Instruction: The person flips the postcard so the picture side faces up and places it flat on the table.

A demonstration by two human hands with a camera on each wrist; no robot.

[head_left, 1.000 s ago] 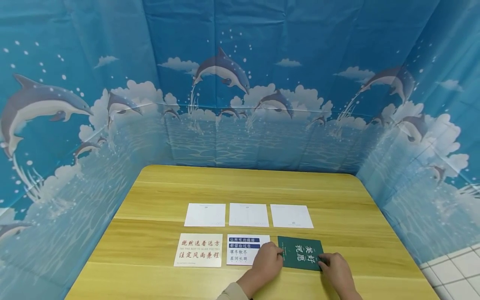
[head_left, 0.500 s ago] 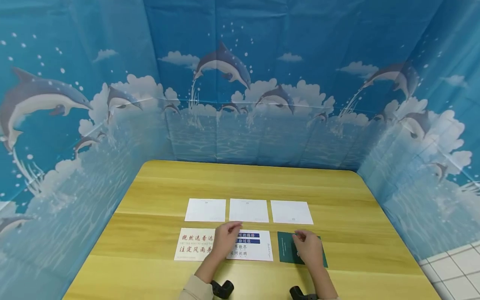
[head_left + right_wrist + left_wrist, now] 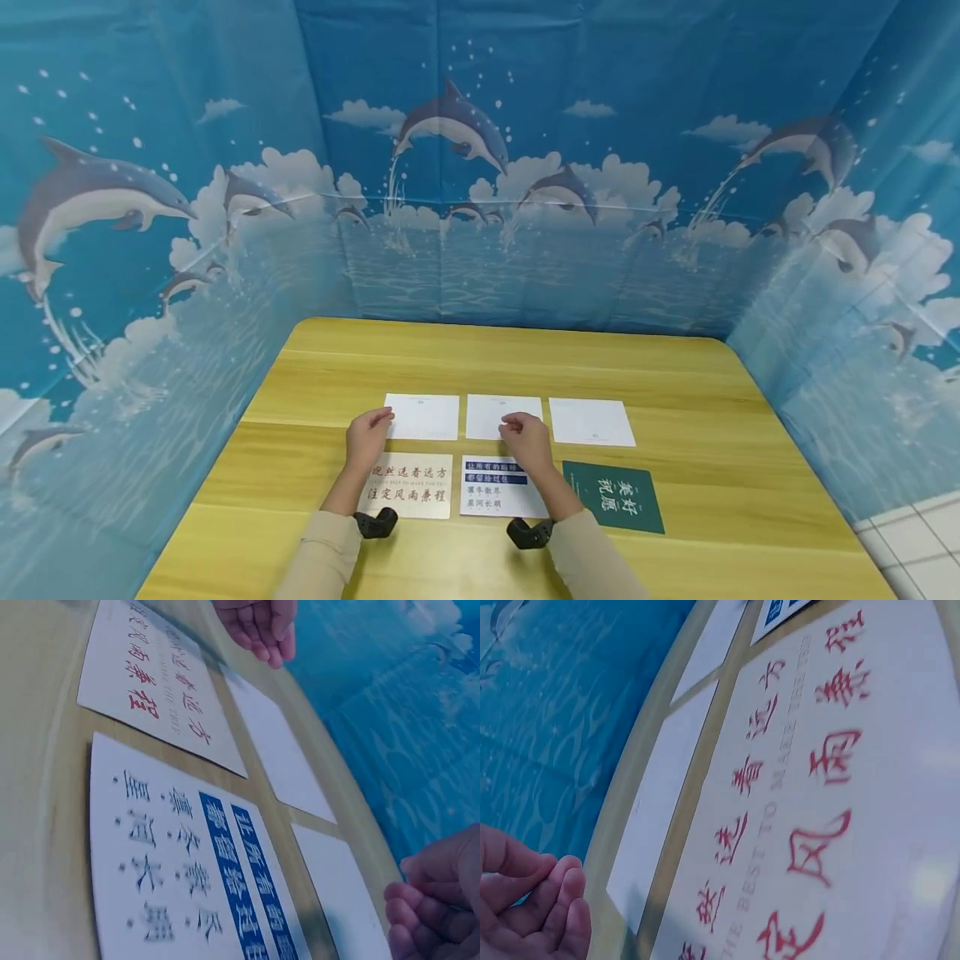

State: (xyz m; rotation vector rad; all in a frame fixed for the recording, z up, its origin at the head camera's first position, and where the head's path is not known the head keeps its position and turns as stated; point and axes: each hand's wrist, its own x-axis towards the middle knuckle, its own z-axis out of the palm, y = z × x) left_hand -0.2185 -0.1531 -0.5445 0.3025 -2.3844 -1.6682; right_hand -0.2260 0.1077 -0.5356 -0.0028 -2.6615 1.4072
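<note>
My left hand (image 3: 367, 437) is at the left edge of the back-left white card (image 3: 427, 418), above the cream card with red characters (image 3: 411, 485). Its fingers hang loosely curled with nothing between them, as the left wrist view shows. The right hand (image 3: 527, 440) hovers at the lower right of the back-middle white card (image 3: 483, 412), its forearm crossing the white card with blue bands (image 3: 487, 493). Loosely bent, its fingers (image 3: 405, 907) also hold nothing. Farther right lie the green card with white characters (image 3: 615, 497) and a third white card (image 3: 591, 422).
The cards lie in two rows of three on a yellow wood-grain table (image 3: 697, 400). A blue dolphin-print curtain (image 3: 480, 267) stands behind and at both sides. Black cameras (image 3: 377, 523) are strapped to the wrists. White tiles (image 3: 911, 542) show at the lower right.
The right hand let go of the green card and moved left to the back-middle white card. My left hand went from beside the green card to the back-left white card. The cards stayed in place.
</note>
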